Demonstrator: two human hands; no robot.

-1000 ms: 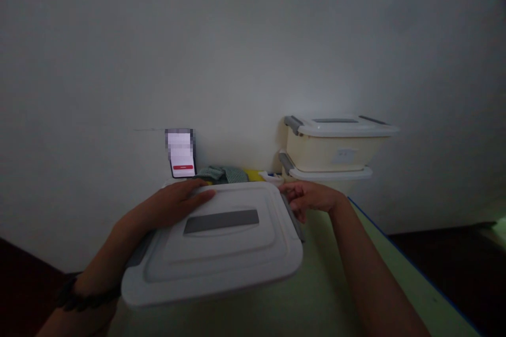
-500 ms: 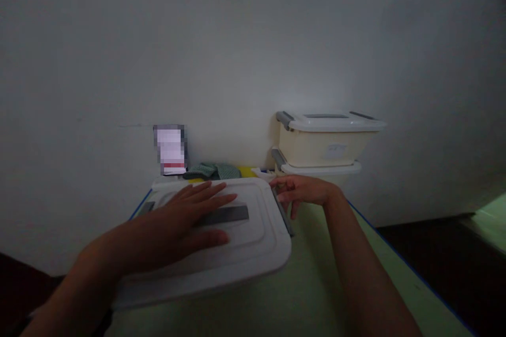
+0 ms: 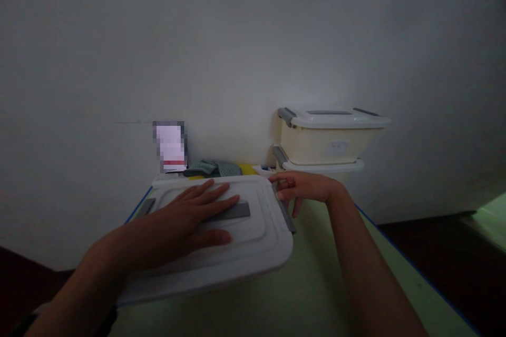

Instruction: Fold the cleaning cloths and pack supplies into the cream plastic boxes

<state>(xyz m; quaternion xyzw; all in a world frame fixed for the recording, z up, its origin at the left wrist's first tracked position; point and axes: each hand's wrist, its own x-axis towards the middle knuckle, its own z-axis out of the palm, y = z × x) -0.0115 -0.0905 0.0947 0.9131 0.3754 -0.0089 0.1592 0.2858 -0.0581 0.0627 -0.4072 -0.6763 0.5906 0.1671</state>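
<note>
- My left hand (image 3: 193, 221) covers part of the gray strip (image 3: 237, 211) on the white lid (image 3: 253, 253).
- The lid hides what is under it.
- My right hand (image 3: 302, 187) covers the far end of the gray clip (image 3: 287, 217).
- By the far left corner of the green surface (image 3: 304, 284), the phone (image 3: 171, 142) is too blurry to read.
- The tag (image 3: 337, 147) on the top box (image 3: 308, 145) is too small to read.
- My arms get cut off at the bottom.

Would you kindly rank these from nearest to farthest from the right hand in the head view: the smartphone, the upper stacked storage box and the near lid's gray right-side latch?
1. Gray right-side latch on the near lid: immediately at the right hand.
2. Upper stacked storage box: behind that hand.
3. Smartphone: back left, beyond the lid.
</note>
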